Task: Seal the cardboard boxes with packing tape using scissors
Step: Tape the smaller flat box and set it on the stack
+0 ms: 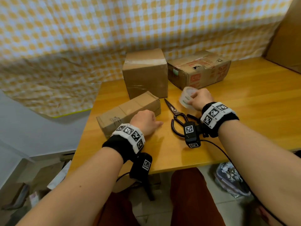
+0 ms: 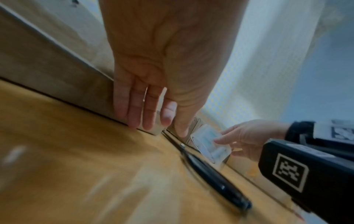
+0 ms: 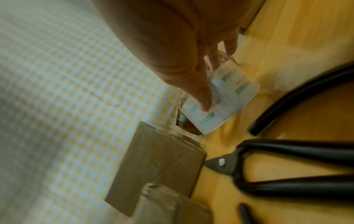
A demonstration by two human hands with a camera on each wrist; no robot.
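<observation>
A clear tape roll stands on edge on the wooden table, and my right hand pinches it between thumb and fingers; the roll also shows in the right wrist view. Black-handled scissors lie shut between my hands, blades pointing away. My left hand has straight fingers touching the near side of a long flat cardboard box. Behind stand a cube box with tape across its top and a printed box.
A yellow-checked cloth hangs behind the table and drapes down at the left. A large cardboard panel leans at the far right. The table's front edge runs just above my knees. A black cable lies by the scissors.
</observation>
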